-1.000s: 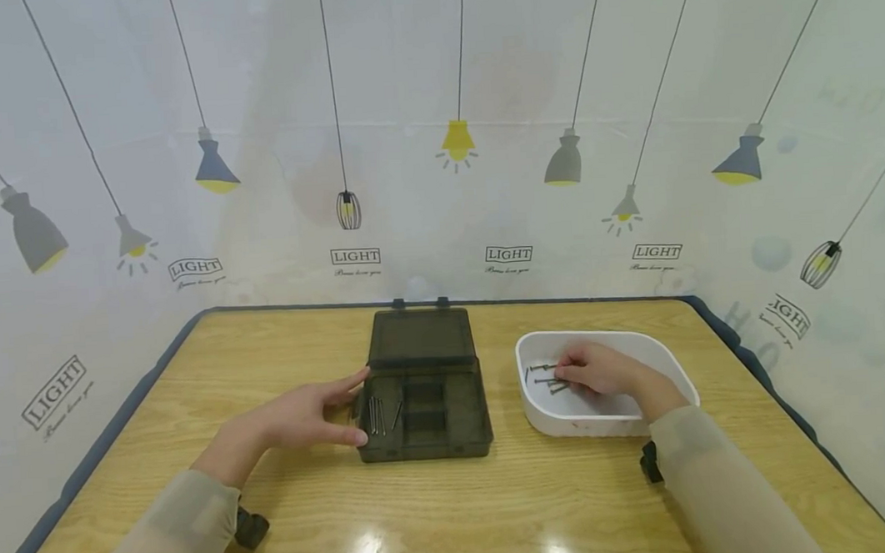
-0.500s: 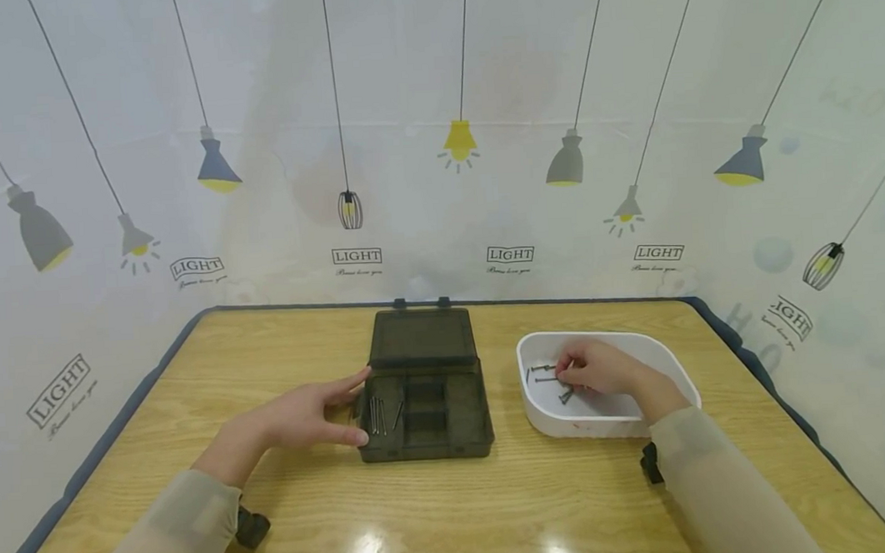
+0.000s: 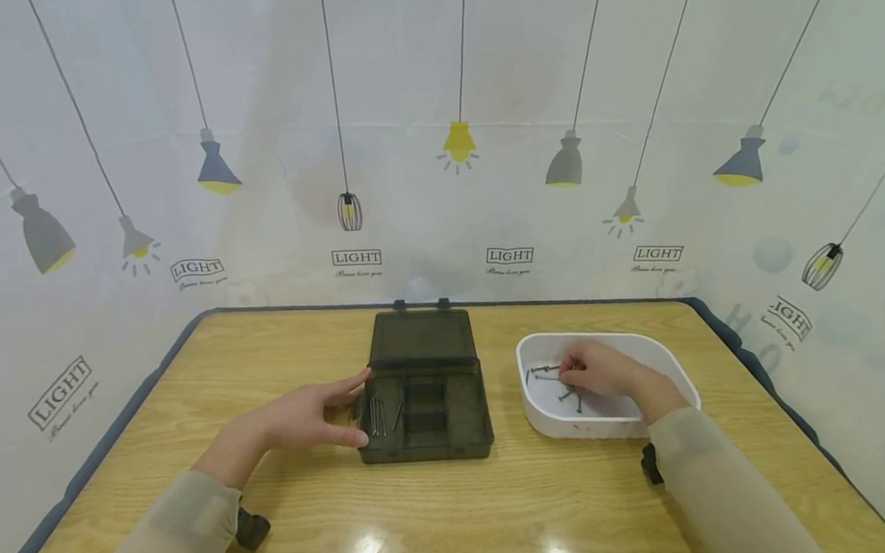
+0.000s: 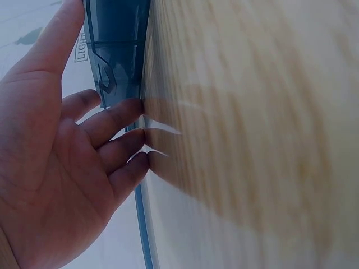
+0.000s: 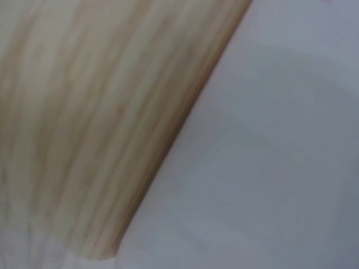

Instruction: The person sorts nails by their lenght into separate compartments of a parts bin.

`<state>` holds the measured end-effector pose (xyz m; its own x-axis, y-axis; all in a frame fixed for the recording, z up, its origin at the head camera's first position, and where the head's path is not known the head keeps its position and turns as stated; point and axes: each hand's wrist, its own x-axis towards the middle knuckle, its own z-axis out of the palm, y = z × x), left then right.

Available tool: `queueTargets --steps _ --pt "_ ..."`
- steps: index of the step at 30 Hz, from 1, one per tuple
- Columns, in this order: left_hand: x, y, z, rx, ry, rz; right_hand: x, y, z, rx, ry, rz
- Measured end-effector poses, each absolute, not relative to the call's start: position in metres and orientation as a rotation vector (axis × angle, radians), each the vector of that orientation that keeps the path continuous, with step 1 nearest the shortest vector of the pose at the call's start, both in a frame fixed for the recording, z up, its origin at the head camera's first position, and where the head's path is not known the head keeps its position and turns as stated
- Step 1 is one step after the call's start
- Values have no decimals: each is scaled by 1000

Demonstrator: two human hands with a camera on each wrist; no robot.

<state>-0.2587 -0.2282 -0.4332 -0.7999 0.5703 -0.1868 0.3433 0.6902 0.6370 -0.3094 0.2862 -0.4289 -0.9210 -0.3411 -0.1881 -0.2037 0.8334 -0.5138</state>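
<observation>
My left hand (image 3: 300, 418) touches the left side of a dark translucent compartment box (image 3: 464, 409) with its lid raised, thumb at the front corner. In the left wrist view, my left hand (image 4: 61, 151) has relaxed fingers beside the box wall (image 4: 118, 56). Several slim screws (image 3: 377, 416) lie in the box's left compartment. Inside the white tray (image 3: 586, 428), my right hand (image 3: 605, 370) has its thumb and forefinger together at the end of a thin screw (image 3: 547, 378); the fingertips partly hide the contact. Loose screws (image 3: 569, 395) lie around the fingers.
The box and tray stand apart on a wooden table (image 3: 455, 510). A white printed sheet (image 3: 424, 219) rises behind the table and at both sides. In the right wrist view only the tray wall (image 5: 252, 140) and tabletop (image 5: 84, 123) show.
Screws under my right fingertips have spread apart toward the front of the tray. The right hand has shifted slightly to the right. My left hand and the box stay where they were.
</observation>
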Motion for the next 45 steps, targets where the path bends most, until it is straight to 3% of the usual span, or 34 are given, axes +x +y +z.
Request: queueTargets --steps 8,17,28,45 --pt "-258 -227 -433 707 2533 840 -306 286 -420 -385 2732 -786" --pt "-258 -227 -430 711 2542 835 -297 277 -396 -547 2738 -963" --pt "-259 -227 -431 715 2532 838 -285 226 -375 -682 2680 -1033" --pt "-256 -226 -429 689 2526 841 -283 141 -381 -852 2585 -1051"
